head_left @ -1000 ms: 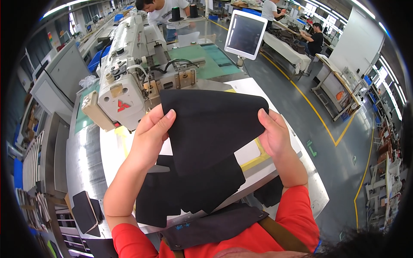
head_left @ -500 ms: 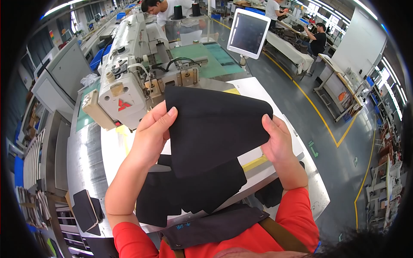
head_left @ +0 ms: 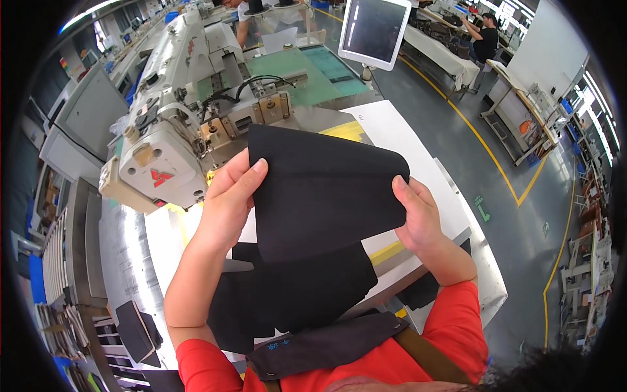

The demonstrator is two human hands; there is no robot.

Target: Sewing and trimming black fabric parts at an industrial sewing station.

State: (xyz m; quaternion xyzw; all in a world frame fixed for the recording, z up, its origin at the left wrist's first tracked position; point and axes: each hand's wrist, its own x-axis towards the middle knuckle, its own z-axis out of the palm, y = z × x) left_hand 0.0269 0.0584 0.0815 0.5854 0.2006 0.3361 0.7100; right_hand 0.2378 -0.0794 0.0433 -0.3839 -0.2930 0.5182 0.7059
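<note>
A black fabric piece [head_left: 326,196] hangs stretched between my two hands above the work surface. My left hand [head_left: 236,179] pinches its left edge, thumb on top and the fingers behind it. At the right edge, my right hand [head_left: 418,212] grips it the same way. A faint crease or seam line runs across the cloth. Under it, more black fabric pieces [head_left: 307,294] lie near the front edge of a white board [head_left: 385,134] that has yellow strips [head_left: 392,251] on it. The fingers behind the cloth are partly hidden.
A white industrial sewing machine [head_left: 157,144] stands just beyond my left hand. A screen on a stand [head_left: 372,32] is at the back. On the metal table's left lies a dark bundle [head_left: 138,330]. Co-workers are farther off, one in black [head_left: 484,39] at the back right.
My view has shifted, so the machine and screen sit further left and higher. Both hands keep hold of the fabric piece, which stays nearly in place in the picture.
</note>
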